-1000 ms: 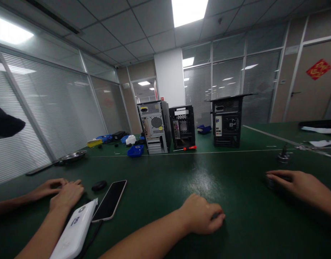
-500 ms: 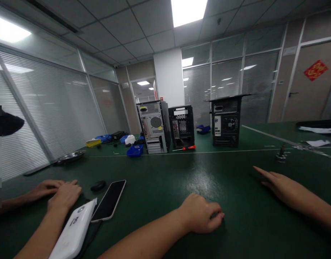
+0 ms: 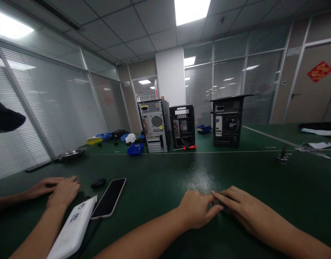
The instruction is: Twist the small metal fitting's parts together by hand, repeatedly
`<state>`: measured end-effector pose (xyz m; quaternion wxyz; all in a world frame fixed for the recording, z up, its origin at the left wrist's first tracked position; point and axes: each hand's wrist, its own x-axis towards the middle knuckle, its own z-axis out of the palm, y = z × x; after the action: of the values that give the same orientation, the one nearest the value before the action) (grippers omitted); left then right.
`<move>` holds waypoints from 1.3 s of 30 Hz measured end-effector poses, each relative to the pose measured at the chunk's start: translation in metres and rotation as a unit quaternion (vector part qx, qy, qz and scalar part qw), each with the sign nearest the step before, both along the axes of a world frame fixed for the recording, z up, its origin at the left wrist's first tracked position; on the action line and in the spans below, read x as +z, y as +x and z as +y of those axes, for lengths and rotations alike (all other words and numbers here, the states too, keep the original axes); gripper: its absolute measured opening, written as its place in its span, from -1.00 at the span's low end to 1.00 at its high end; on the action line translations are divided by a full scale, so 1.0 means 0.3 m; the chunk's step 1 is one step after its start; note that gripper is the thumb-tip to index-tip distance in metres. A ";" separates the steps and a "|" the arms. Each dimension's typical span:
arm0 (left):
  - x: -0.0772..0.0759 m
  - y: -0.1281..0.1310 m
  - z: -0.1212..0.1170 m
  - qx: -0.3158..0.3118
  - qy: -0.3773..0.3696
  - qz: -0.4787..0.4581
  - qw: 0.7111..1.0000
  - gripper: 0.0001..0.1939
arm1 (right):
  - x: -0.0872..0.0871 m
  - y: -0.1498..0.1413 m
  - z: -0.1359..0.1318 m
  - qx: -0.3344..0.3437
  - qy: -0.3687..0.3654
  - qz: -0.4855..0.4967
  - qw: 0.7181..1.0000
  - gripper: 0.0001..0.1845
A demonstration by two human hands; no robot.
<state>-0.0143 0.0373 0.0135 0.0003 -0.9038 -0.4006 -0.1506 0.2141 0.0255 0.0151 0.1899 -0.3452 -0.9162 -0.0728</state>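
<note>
My left hand (image 3: 197, 209) rests on the dark green tabletop (image 3: 160, 180), its fingers partly curled and its thumb held apart from the index finger. Nothing shows in it. Close on its right lies my right hand (image 3: 245, 207), palm down with fingers stretched out. Its fingertips reach the left hand's index finger; whether they touch, I cannot tell. To the left are a black-screened phone (image 3: 110, 198) and a white power bank (image 3: 75, 228) marked "18", with a dark cable.
Three computer cases (image 3: 154, 126) stand at the back, a red-handled screwdriver (image 3: 189, 147) before the middle one. Blue trays (image 3: 135, 149) and a metal bowl (image 3: 73, 154) lie farther left. A co-worker's hands (image 3: 63, 190) are at the left, near a black oval object (image 3: 98, 183).
My right hand has moved left from the right side, up to my left hand. My left hand's thumb and index finger have parted slightly. The view has shifted a little.
</note>
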 end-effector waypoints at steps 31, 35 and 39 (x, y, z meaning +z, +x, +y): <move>-0.033 0.008 0.017 -0.075 0.063 0.091 0.991 -0.53 | 0.001 -0.067 -0.045 0.030 0.006 0.017 0.999 -0.76; -0.036 0.006 0.024 -0.092 0.064 0.100 0.989 -0.47 | 0.013 -0.097 -0.057 0.033 0.002 0.011 0.999 -0.81; -0.026 0.004 0.019 -0.106 0.055 0.077 0.990 -0.45 | 0.030 -0.065 -0.042 0.030 -0.027 0.009 0.999 -0.81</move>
<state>-0.0131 0.0430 0.0057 0.0653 -0.9487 -0.2924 -0.1013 0.1946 0.0128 0.0241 0.1911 -0.3230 -0.9261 -0.0387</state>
